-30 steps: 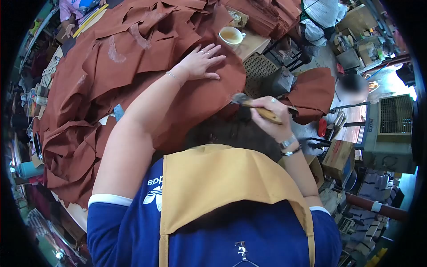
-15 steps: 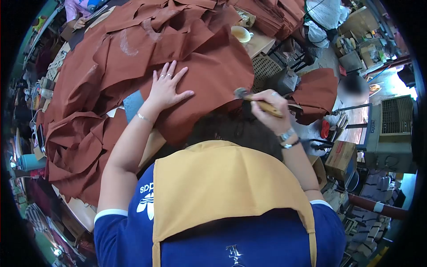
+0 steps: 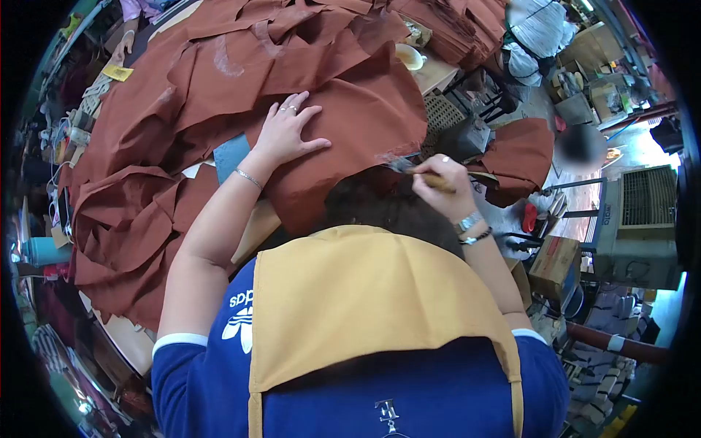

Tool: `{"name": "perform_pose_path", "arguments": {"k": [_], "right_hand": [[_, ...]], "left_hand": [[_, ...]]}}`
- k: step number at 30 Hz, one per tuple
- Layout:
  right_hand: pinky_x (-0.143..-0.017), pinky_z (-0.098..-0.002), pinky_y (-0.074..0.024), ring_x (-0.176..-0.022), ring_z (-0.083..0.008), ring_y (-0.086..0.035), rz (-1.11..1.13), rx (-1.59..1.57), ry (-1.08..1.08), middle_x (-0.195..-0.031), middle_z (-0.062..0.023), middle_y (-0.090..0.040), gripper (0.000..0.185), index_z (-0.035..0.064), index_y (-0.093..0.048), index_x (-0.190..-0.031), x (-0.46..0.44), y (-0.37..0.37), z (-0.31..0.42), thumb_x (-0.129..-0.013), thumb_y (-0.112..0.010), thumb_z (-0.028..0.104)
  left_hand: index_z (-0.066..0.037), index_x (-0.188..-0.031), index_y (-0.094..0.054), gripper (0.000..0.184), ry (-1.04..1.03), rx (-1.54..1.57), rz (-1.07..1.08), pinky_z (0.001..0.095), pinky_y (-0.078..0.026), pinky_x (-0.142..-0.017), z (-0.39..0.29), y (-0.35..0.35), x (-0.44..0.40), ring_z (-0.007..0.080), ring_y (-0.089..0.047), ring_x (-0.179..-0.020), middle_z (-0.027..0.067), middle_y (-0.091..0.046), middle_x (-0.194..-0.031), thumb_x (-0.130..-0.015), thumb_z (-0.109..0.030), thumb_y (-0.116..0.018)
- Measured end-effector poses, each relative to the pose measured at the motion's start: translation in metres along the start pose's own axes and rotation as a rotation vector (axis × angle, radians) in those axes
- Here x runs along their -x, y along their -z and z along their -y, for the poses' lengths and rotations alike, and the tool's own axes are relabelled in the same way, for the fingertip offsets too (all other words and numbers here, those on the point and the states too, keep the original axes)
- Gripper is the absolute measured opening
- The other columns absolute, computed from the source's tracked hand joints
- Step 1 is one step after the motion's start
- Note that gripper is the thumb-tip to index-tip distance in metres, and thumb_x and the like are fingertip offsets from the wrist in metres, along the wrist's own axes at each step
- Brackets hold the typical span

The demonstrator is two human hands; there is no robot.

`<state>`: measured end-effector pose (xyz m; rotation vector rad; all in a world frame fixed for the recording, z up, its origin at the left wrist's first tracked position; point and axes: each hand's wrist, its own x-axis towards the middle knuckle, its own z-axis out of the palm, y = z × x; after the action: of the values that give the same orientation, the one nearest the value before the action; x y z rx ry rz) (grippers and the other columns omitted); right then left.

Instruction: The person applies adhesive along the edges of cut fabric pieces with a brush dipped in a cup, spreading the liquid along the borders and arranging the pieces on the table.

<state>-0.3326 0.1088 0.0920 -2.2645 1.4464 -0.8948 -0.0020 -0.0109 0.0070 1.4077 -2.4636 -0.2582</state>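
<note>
The reddish-brown fabric panel (image 3: 358, 128) is laid over the near part of the heaped cloth pieces (image 3: 146, 212), its rounded edge brought out towards the brush (image 3: 400, 165); a pale, wet-looking streak (image 3: 388, 156) is seen right at that edge, so the coating could be carried past the rim and onto the underside if too much is loaded on the bristles or the stroke is run off the border; the panel could also be dragged or creased, since it is pinned from one side only and the edge being worked is left unheld; smears could be passed to the layers below if wet cloth is folded back on them; the pale cup (image 3: 410, 58), stood on the tabletop (image 3: 438, 75) just beyond the panel, could be knocked if the fabric is pulled sharply.

The left hand (image 3: 288, 136) is laid palm down on the panel, fingers spread and thumb stretched towards the brush, nothing being grasped; its forearm is reached forward and slightly inward; by the right hand (image 3: 444, 184) the wooden handle is gripped in curled fingers, the wrist being angled inward and the bristles pointed at the edge; whether they are pressed down firmly cannot be told.
</note>
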Motion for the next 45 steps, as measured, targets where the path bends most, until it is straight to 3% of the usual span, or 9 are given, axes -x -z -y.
{"name": "perform_pose_path", "arguments": {"k": [5, 11, 13, 17, 26, 31, 37, 39, 45], "right_hand": [[-0.071, -0.0350, -0.0542, -0.076, -0.0277, -0.067, -0.116, -0.105, 0.054, -0.082, -0.0119, -0.067, 0.013, 0.0031, -0.068, -0.087, -0.012, -0.015, 0.023, -0.075, -0.074, 0.003], [-0.069, -0.0351, -0.0547, -0.074, -0.0293, -0.068, 0.059, 0.008, 0.014, -0.079, -0.0136, -0.067, 0.011, 0.0030, -0.068, -0.082, -0.026, 0.020, -0.003, -0.074, -0.074, 0.008], [-0.070, -0.0318, -0.0553, -0.076, -0.0175, -0.070, -0.104, -0.032, -0.057, -0.083, -0.0077, -0.072, 0.009, 0.0032, -0.071, -0.085, -0.052, 0.045, -0.022, -0.082, -0.076, 0.010], [-0.071, -0.0284, -0.0556, -0.080, -0.0131, -0.071, -0.358, 0.008, 0.013, -0.087, -0.0077, -0.075, 0.019, 0.0037, -0.076, -0.096, -0.140, 0.073, -0.062, -0.085, -0.079, 0.018], [-0.084, -0.0294, -0.0553, -0.088, -0.0149, -0.073, -0.016, 0.065, -0.355, -0.094, -0.0076, -0.078, 0.027, 0.0088, -0.079, -0.098, -0.223, 0.005, -0.173, -0.081, -0.082, 0.030], [-0.080, -0.0275, -0.0564, -0.086, -0.0120, -0.073, -0.105, -0.149, -0.242, -0.095, -0.0092, -0.078, 0.023, 0.0033, -0.078, -0.102, -0.216, 0.046, -0.133, -0.085, -0.080, 0.018], [-0.078, -0.0365, -0.0554, -0.083, -0.0290, -0.070, 0.138, 0.382, 0.192, -0.093, -0.0136, -0.073, 0.019, 0.0110, -0.077, -0.098, -0.178, 0.059, -0.154, -0.081, -0.079, 0.021], [-0.079, -0.0345, -0.0555, -0.086, -0.0248, -0.071, 0.289, 0.417, 0.058, -0.095, -0.0123, -0.074, 0.019, 0.0093, -0.077, -0.099, -0.155, 0.067, -0.144, -0.084, -0.078, 0.020], [-0.080, -0.0293, -0.0565, -0.089, -0.0129, -0.068, -0.664, -0.530, -0.425, -0.100, -0.0030, -0.073, 0.023, 0.0039, -0.073, -0.106, -0.078, 0.124, -0.090, -0.090, -0.076, 0.020]], "left_hand": [[-0.018, -0.147, -0.048, 0.082, 0.018, 0.016, 0.013, 0.0616, -0.026, -0.115, -0.003, -0.002, 0.006, 0.0351, -0.032, -0.146, 0.0156, -0.038, -0.156, -0.083, -0.066, -0.065], [-0.016, -0.150, -0.044, 0.081, 0.012, 0.050, -0.036, 0.0655, -0.019, -0.117, -0.006, -0.006, 0.018, 0.0363, -0.026, -0.149, 0.0167, -0.033, -0.159, -0.086, -0.061, -0.064], [-0.015, -0.146, -0.048, 0.078, 0.041, 0.045, -0.034, 0.0652, -0.020, -0.117, -0.007, -0.007, 0.020, 0.0362, -0.026, -0.149, 0.0165, -0.034, -0.158, -0.085, -0.060, -0.066], [-0.016, -0.146, -0.049, 0.080, 0.153, -0.067, 0.020, 0.0664, -0.019, -0.116, -0.020, 0.017, 0.046, 0.0373, -0.024, -0.150, 0.0191, -0.031, -0.160, -0.085, -0.065, -0.062], [-0.019, -0.151, -0.045, 0.084, 0.206, -0.047, 0.012, 0.0668, -0.017, -0.116, -0.019, 0.013, 0.055, 0.0377, -0.021, -0.151, 0.0185, -0.026, -0.163, -0.084, -0.066, -0.063], [-0.019, -0.149, -0.046, 0.082, 0.214, -0.035, -0.002, 0.0655, -0.017, -0.117, -0.019, 0.011, 0.056, 0.0376, -0.022, -0.151, 0.0182, -0.027, -0.162, -0.084, -0.065, -0.064], [-0.019, -0.150, -0.046, 0.081, 0.211, -0.033, 0.004, 0.0663, -0.017, -0.117, -0.020, 0.013, 0.055, 0.0378, -0.021, -0.151, 0.0181, -0.027, -0.163, -0.084, -0.063, -0.065], [-0.019, -0.150, -0.046, 0.081, 0.202, -0.039, 0.000, 0.0670, -0.017, -0.116, -0.018, 0.011, 0.055, 0.0382, -0.021, -0.151, 0.0181, -0.026, -0.163, -0.084, -0.063, -0.065], [-0.020, -0.151, -0.044, 0.082, 0.159, -0.076, -0.012, 0.0674, -0.017, -0.116, -0.009, 0.003, 0.052, 0.0378, -0.021, -0.151, 0.0187, -0.027, -0.162, -0.085, -0.065, -0.062]]}}
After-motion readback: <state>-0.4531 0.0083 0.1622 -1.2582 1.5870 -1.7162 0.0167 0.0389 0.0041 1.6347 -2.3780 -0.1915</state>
